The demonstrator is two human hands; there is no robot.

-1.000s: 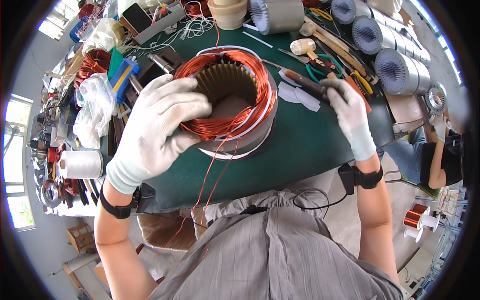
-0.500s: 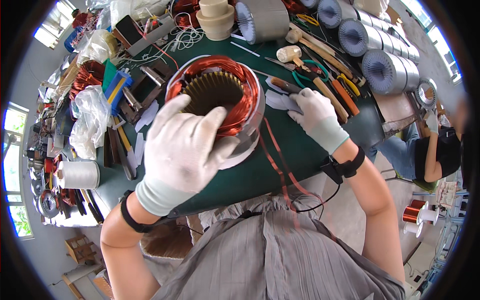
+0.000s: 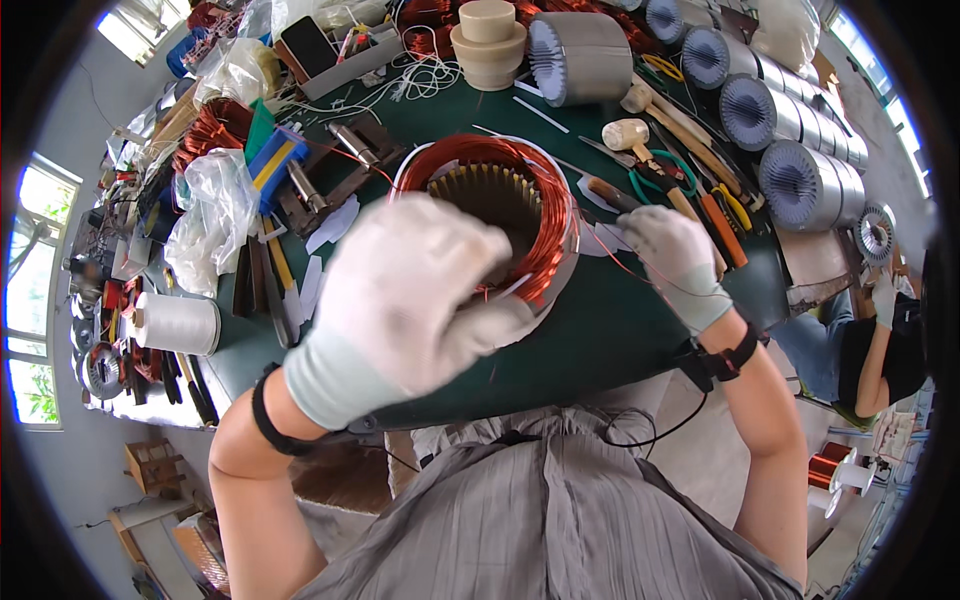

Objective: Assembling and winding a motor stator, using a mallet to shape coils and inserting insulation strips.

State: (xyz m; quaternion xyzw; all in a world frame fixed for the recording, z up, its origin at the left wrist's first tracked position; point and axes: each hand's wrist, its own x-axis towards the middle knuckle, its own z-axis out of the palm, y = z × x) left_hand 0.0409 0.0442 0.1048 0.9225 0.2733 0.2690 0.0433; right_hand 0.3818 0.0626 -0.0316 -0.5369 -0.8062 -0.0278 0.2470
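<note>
A round motor stator [image 3: 560, 290] with copper-red windings [image 3: 555, 205] around its slotted bore stands on the green bench in front of me. My left hand [image 3: 410, 290], in a white glove and smeared by motion, hovers over its near left side. Its fingers are loosely curled, thumb and index apart, with nothing visible between them. To the stator's right, my gloved right hand [image 3: 675, 250] is closed, close to the end of a wooden-handled tool [image 3: 612, 194] and white paper slips [image 3: 600, 238]. Its fingertips hide what they hold. A thin red wire [image 3: 625, 262] arcs from the stator to my right wrist.
A wooden mallet [image 3: 626, 134], pliers and orange-handled tools [image 3: 722, 230] lie at the right. Bare stator cores [image 3: 800, 185] line the far right. A white thread spool [image 3: 178, 323], a plastic bag [image 3: 212, 210] and a blue block [image 3: 275, 170] stand left. Another person [image 3: 885, 345] works at right.
My left hand has lifted off the winding and curled its fingers. The red leads hanging toward me are no longer there; a wire now arcs to my right wrist. The view has shifted.
</note>
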